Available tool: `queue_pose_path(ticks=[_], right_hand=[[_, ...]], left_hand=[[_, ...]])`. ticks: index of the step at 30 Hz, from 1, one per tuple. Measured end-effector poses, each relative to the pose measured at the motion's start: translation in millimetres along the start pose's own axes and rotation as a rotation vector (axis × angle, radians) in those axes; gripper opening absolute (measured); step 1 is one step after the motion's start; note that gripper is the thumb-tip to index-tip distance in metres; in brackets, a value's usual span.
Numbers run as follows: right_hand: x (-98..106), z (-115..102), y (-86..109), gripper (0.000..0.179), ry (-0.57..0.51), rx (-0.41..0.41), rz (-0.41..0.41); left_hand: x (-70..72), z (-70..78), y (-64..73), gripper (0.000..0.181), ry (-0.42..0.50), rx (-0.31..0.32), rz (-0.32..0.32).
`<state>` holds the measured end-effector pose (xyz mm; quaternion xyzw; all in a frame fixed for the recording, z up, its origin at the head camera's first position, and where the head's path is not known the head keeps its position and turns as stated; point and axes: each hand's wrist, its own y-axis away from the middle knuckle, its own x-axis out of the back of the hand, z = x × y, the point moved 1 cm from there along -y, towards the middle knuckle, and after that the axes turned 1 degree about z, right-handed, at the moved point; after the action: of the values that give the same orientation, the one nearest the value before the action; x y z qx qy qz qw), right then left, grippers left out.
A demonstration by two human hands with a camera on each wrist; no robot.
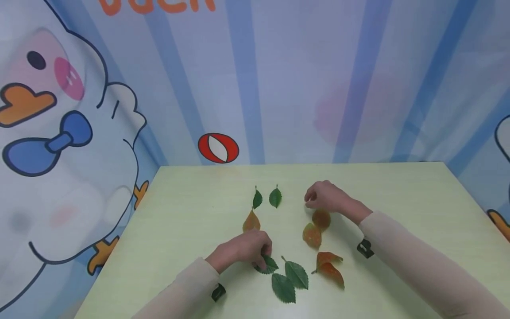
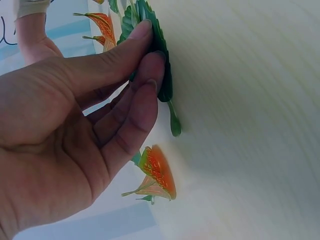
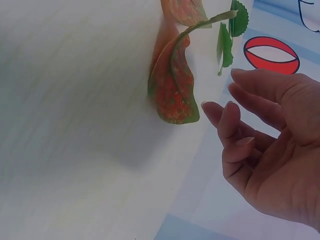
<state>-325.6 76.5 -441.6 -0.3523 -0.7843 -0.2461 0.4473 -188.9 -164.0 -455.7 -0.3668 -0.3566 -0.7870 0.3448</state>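
Observation:
My left hand (image 1: 247, 249) pinches a green serrated leaf (image 1: 271, 265) low over the table's front middle. In the left wrist view the thumb and fingertips grip that leaf (image 2: 162, 75), its stem hanging free. Two more green leaves (image 1: 283, 288) (image 1: 296, 274) lie just to its right, and an orange leaf (image 1: 251, 220) is partly hidden behind the hand. Farther back on the right, my right hand (image 1: 328, 197) holds nothing, its fingers loosely bent and apart from the thumb. Nearest to it is a brownish-orange round leaf (image 1: 321, 219), touching a speckled orange leaf (image 1: 312, 235).
Two small green leaves (image 1: 257, 198) (image 1: 275, 197) lie toward the back of the pale table (image 1: 191, 199). Red-orange leaves (image 1: 331, 272) rest at the front right. A printed fabric backdrop (image 1: 295, 79) stands along the table's rear edge and left side.

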Motion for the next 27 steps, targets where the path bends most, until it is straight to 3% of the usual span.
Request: queue_pose_path(ticks=[8, 20, 27], right_hand=[[-3, 4, 17.1, 0.033, -0.001, -0.048, -0.052], [-12, 12, 33.8, 0.036, -0.011, 0.081, -0.066], [-14, 13, 38.6, 0.036, -0.046, 0.089, -0.075]], left_hand=[[-3.0, -0.9, -0.9, 0.025, -0.018, -0.006, 0.0], [-1.6, 1.0, -0.8, 0.025, -0.035, -0.03, 0.002], [-0.1, 1.8, -1.8, 0.026, -0.046, -0.034, 0.001]])
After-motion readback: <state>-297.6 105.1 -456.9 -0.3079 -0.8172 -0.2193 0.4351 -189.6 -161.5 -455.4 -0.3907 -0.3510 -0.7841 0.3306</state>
